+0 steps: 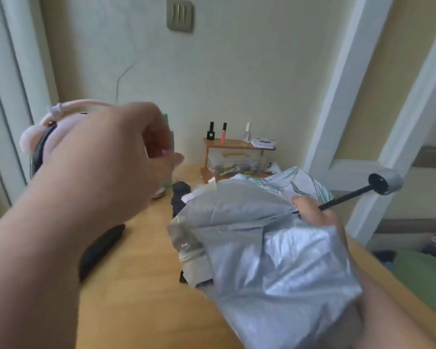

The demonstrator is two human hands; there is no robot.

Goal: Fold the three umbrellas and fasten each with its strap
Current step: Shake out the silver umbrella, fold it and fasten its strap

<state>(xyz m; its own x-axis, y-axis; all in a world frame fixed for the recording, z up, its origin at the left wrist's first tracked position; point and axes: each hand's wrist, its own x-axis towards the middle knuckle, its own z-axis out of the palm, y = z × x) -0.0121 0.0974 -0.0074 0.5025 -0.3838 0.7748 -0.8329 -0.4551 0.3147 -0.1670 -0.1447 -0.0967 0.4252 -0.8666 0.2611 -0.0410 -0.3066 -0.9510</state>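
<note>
A silver umbrella (269,238) with a leaf-patterned outer side lies collapsed and crumpled over the right part of the wooden table (141,260). Its black shaft ends in a silver cap (388,182) pointing to the right. My right hand (315,212) grips the umbrella where the shaft leaves the fabric. My left hand (116,157) is raised above the table's left side, fingers loosely curled, holding nothing. A folded black umbrella (101,245) lies on the table under my left forearm. Another dark bundle (180,197) lies behind the silver fabric.
A small wooden shelf (234,144) at the back holds nail polish bottles, with a clear box of small items underneath. A pink plush object (45,127) sits at the left behind my hand. A white door frame (342,96) stands on the right.
</note>
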